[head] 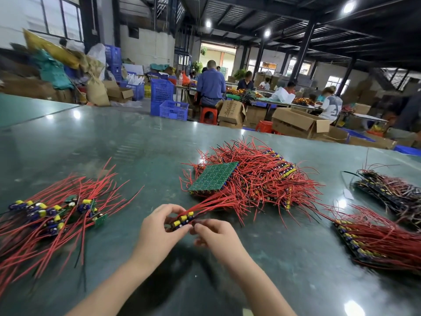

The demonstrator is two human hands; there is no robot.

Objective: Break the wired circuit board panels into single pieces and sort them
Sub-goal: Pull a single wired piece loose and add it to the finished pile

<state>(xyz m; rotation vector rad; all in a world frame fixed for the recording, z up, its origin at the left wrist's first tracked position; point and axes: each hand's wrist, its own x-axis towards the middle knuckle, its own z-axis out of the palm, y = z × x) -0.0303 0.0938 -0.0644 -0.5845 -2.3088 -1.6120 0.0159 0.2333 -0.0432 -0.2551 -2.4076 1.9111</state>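
Your left hand (159,226) and right hand (214,233) both pinch one wired board strip (182,221); blue crates (173,109) too far to read.

On the glossy dark-green worktable (95,142) in front of me, my left hand (157,226) and right hand (216,233) meet at a short strip of boards with red leads (182,220). A spread of single wired boards (57,213) lies to my left, a big heap of red-wired panels (257,176) sits behind the hands with a bare green square panel (214,176) on it, and two rows of wired panels (376,242) lie to my right. Beyond the table's far edge stand blue plastic crates (168,101) and open cardboard boxes (296,124).
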